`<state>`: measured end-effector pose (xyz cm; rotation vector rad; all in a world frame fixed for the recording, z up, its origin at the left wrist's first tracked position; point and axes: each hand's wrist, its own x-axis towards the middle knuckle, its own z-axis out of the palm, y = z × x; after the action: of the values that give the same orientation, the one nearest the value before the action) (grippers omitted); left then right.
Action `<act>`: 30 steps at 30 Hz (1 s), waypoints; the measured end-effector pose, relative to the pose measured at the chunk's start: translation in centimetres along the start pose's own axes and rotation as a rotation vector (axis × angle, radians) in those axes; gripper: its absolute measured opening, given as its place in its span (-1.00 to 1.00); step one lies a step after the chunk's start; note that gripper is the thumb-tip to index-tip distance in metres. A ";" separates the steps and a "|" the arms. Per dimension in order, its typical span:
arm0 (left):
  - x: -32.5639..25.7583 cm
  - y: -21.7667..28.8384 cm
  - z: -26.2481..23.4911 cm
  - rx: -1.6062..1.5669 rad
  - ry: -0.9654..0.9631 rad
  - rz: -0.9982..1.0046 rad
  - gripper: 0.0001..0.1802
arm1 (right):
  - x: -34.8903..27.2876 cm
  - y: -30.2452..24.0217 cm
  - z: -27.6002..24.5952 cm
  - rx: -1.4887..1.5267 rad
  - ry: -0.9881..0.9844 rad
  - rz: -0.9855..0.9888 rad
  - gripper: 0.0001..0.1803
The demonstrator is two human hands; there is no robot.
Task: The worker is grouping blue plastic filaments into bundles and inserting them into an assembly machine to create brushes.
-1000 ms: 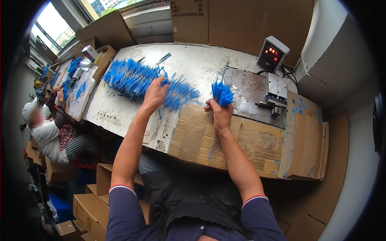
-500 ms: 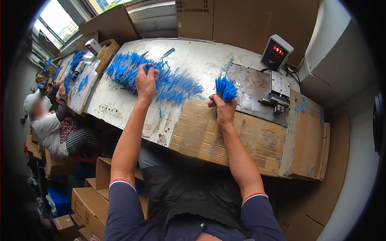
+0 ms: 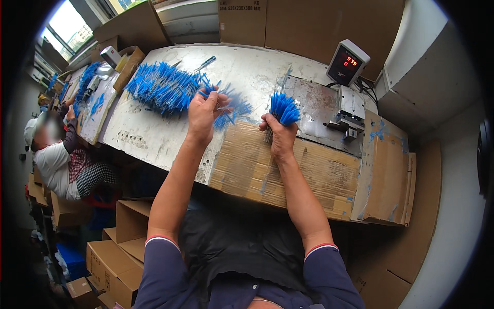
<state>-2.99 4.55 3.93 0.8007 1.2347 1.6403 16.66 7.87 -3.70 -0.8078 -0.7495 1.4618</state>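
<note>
Blue-tipped wires in a loose heap [image 3: 164, 87] lie on the white worktable [image 3: 149, 134], up and to the left of both hands, their long axes fanned roughly left to right. Largest in view, the worktable carries a flattened cardboard sheet [image 3: 288, 170] along its near edge and a worn metal plate [image 3: 314, 110] at right. Brown cartons [image 3: 288, 20] stand against the far wall; more open cartons [image 3: 128, 232] sit on the floor at lower left. A small grey box with a dark display and red digits [image 3: 348, 62] stands tilted above a clamp-like metal fixture [image 3: 350, 110]. The left hand [image 3: 203, 116], the nearer to the heap, is raised at its right fringe, fingers pinched on what appears to be a few wires, though the strands are too thin to count. The right hand [image 3: 278, 136] is clenched round an upright bundle of wires [image 3: 283, 108], blue ends upward, over the cardboard. A seated co-worker [image 3: 56, 154] works at far left.
</note>
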 end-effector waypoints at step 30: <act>-1.7 -6.3 2.1 -0.248 -0.318 -0.283 -0.77 | -0.1 -0.8 -0.6 -0.012 -0.183 0.206 -0.75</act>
<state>1.26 4.32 -1.48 0.6659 0.8576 1.3429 17.64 7.81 -3.34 -0.7857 -0.8316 1.7352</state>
